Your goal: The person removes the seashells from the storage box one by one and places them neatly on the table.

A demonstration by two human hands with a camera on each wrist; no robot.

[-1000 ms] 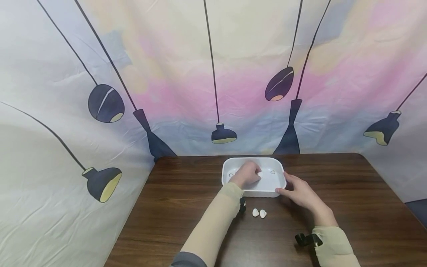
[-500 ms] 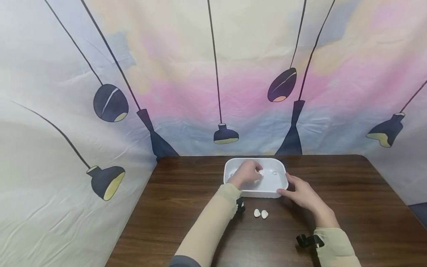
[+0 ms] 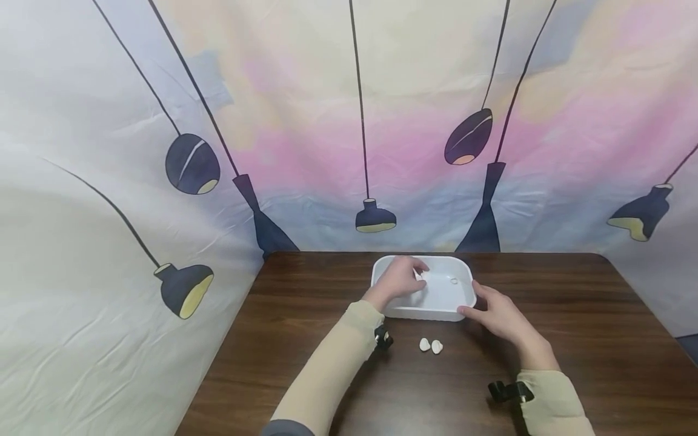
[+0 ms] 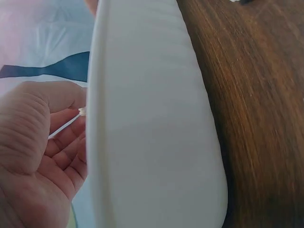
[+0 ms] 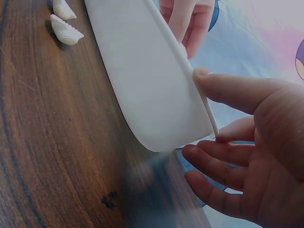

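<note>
A white plastic tray (image 3: 444,297) stands near the back of the wooden table. My left hand (image 3: 397,280) reaches over its near left rim, and the thumb and fingers pinch a small white seashell (image 4: 82,111), mostly hidden behind the tray wall in the left wrist view. At the tray's right near corner my right hand (image 3: 501,312) grips the rim, thumb (image 5: 223,85) on the near edge and fingers round the right end. Inside the tray, toward the right, lies a small pale shell (image 3: 454,281).
Two white shells, one on the left (image 3: 425,344) and a ribbed one on the right (image 5: 66,31), lie side by side on the table (image 3: 305,339) in front of the tray. A cloth backdrop (image 3: 305,151) printed with lamps hangs right behind the table's far edge.
My left hand has drawn left and slightly up relative to the tray, still pinching the shell. The right hand keeps its hold on the tray corner. The head view has shifted slightly.
</note>
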